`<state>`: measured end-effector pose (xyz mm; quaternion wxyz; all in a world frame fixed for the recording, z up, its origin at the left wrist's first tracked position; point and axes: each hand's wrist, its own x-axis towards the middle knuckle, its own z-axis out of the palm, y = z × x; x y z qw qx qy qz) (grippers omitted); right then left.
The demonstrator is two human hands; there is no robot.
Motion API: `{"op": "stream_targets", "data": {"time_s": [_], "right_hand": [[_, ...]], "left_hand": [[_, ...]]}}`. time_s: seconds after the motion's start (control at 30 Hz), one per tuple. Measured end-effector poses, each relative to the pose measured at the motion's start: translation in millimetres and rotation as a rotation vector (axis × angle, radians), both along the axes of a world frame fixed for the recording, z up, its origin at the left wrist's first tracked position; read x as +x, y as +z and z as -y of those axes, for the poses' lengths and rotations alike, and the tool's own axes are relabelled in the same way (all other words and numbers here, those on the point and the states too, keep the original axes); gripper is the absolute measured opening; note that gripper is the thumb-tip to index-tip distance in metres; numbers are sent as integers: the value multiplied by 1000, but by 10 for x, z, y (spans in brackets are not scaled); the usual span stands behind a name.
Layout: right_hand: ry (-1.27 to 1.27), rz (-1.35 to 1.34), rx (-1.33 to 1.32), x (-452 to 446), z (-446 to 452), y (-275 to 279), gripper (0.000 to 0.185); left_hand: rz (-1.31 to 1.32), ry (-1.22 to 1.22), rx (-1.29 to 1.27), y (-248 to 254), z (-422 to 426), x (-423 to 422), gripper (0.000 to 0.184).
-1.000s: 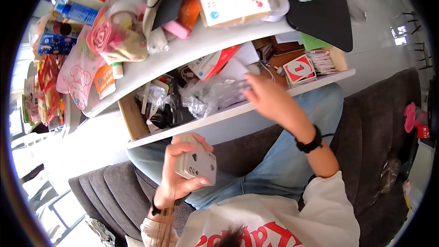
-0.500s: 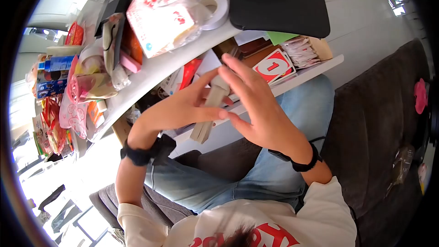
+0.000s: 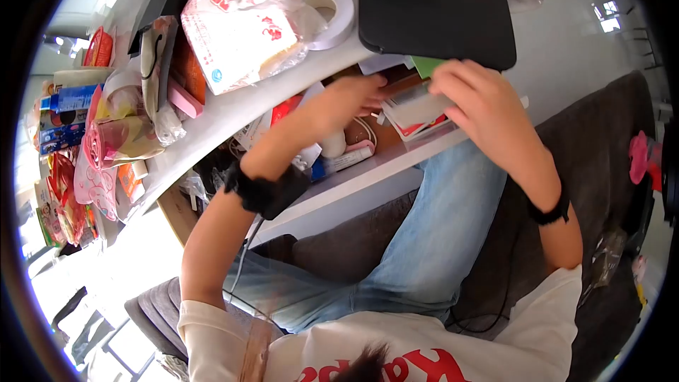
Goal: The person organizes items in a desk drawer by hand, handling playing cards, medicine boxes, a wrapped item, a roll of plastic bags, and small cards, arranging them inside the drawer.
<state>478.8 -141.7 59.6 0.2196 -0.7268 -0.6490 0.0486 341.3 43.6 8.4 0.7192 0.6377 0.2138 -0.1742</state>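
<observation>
In the open drawer, a pale flat stack, blurred and perhaps of cards, lies over red-and-white cards. My right hand grips the stack's right end, its fingers bent over the far side and the thumb nearer me. Left of the stack is my left hand, above the drawer, with fingers bent and smeared by motion. Whether it touches anything cannot be told. Below it lie a white tube, a pink item and a thin white cable.
On the white tabletop beyond the drawer are a plastic-wrapped package, a roll of white tape and a black flat panel. Bags and boxes crowd the left side. A dark sofa extends to the right.
The pale stack, earlier between my hands above my lap, is now over the cards in the drawer. Both hands have moved forward, and the right has swung to the right.
</observation>
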Motion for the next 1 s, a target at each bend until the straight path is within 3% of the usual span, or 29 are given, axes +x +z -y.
{"op": "stream_targets", "data": {"time_s": [0.03,0.07,0.13,0.27,0.3,0.4,0.5,0.63,0.77,0.87,0.97,1.0], "right_hand": [[-27,12,16,-57,41,54,27],[-58,22,30,-91,78,79,28],[-138,-68,60,-70,139,5,29],[-296,-190,63,-39,177,-60,27],[-340,-218,59,-38,186,-64,26],[-410,-279,83,-33,223,-31,24],[-428,-269,121,-46,249,-42,23],[-462,-328,191,-48,315,-121,21],[-371,-267,186,-70,337,-92,22],[-190,-103,111,-138,133,-64,22],[-40,60,36,-146,-45,-231,23],[-45,78,16,-131,-77,-268,23]], "left_hand": [[459,-248,404,-96,-44,-95,42],[301,-309,447,-197,-54,-131,41],[-29,-432,504,107,113,-76,41],[323,-398,620,-306,203,-104,50],[335,-422,600,-384,204,-75,53],[373,-307,711,-561,296,-21,34],[465,-313,773,-651,308,-30,35],[345,-379,911,-639,363,-63,52],[299,-497,991,-529,284,-128,48],[315,-329,864,-508,380,-121,39],[108,-253,605,-574,472,-3,32],[138,-241,629,-607,477,-2,31]]}}
